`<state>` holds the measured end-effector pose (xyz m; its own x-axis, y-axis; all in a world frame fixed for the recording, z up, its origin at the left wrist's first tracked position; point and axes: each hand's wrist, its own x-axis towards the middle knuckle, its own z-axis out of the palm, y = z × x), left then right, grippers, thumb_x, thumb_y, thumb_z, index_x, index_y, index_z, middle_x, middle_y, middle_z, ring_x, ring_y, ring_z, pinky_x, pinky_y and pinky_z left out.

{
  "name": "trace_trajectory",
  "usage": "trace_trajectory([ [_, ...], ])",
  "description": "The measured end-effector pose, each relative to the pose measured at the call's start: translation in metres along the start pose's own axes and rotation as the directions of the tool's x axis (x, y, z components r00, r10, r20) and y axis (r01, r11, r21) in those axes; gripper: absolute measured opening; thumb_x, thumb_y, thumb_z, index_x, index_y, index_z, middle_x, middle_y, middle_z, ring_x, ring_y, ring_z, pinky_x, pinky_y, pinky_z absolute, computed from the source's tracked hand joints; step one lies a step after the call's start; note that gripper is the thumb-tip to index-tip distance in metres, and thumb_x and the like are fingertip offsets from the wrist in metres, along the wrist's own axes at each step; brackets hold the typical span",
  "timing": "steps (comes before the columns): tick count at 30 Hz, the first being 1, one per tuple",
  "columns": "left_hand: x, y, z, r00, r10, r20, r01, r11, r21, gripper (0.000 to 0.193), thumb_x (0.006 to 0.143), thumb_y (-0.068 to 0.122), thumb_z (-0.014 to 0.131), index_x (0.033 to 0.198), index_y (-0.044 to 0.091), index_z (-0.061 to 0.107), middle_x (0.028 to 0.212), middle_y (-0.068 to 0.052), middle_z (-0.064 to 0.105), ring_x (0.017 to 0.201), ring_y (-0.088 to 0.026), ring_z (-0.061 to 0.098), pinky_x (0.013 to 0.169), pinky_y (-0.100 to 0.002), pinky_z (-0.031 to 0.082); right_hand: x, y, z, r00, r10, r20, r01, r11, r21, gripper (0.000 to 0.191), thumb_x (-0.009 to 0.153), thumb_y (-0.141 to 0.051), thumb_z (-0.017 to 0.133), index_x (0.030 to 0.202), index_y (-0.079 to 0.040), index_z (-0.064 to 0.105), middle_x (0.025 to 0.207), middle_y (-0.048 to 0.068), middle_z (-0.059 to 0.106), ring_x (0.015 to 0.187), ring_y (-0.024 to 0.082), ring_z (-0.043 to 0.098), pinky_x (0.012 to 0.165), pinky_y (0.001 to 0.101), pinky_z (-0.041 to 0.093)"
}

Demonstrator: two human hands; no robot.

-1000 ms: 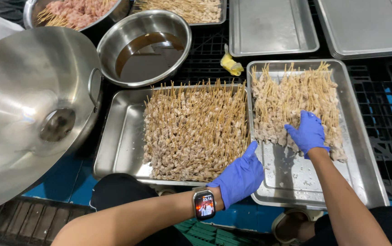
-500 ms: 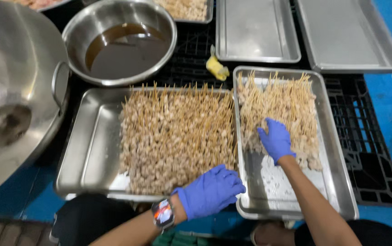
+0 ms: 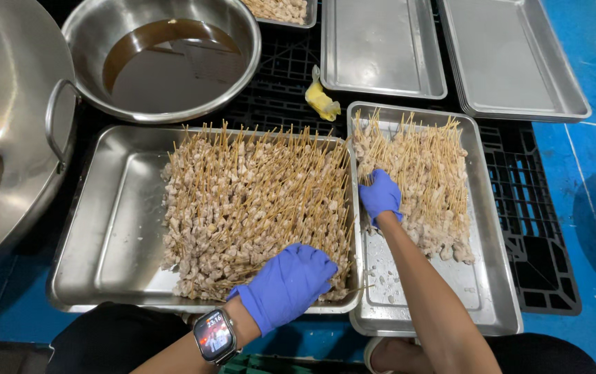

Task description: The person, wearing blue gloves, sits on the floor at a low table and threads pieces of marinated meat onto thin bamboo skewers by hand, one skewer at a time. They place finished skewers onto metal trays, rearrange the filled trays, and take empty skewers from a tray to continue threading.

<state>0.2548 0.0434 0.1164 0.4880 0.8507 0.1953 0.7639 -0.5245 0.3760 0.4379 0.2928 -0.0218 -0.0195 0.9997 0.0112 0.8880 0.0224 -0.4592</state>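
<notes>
My view sits closer over the trays than a moment ago: the yellow scrap and the empty trays at the top show larger. My right hand has slid from the middle of the smaller skewer pile to its left edge. My left hand has moved off the gap between the two trays and onto the near right corner of the big pile.

Both hands wear blue gloves. The right hand is curled down on the skewers in the right tray, fingers bent among the sticks; whether it has pinched any I cannot tell. The left hand lies spread and loosely cupped on the skewers in the left tray, pressing on them rather than clutching, with a watch on that wrist.

I count two trays holding skewers: the wide left tray, filled across its right two thirds, and the narrower right tray, filled in its far half with crumbs on its bare near end. Two empty steel trays lie beyond them, the right one looking like a stack. One round bowl of brown liquid stands at top left, one big steel pan with a handle lies at far left, and the corner of one more tray of meat shows at the top edge
</notes>
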Motion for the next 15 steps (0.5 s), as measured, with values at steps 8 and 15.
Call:
trace_trajectory([
  [8,0.0,0.002,0.002,1.0,0.013,-0.009,-0.013,1.0,-0.015,0.018,0.091,0.024,0.068,0.099,0.009,0.062,0.092,-0.011,0.062,0.089,-0.032,0.062,0.077,-0.045,0.049,0.007,-0.015,0.003,0.998,0.06,-0.019,-0.062,0.986,-0.154,0.047,0.083,-0.045,0.074,0.105,-0.004,0.071,0.105,0.03,0.071,0.099,0.048,0.068,0.087,0.0516,0.054],
  [15,-0.004,0.002,-0.001,0.999,-0.033,0.038,0.033,0.999,-0.001,0.022,0.088,0.026,0.069,0.1,0.008,0.062,0.094,-0.011,0.061,0.089,-0.032,0.061,0.075,-0.045,0.049,0.029,0.013,0.0,0.978,0.015,0.209,-0.018,1.0,0.014,0.042,0.073,-0.035,0.071,0.096,0.001,0.071,0.092,0.026,0.073,0.088,0.041,0.071,0.081,0.047,0.056],
])
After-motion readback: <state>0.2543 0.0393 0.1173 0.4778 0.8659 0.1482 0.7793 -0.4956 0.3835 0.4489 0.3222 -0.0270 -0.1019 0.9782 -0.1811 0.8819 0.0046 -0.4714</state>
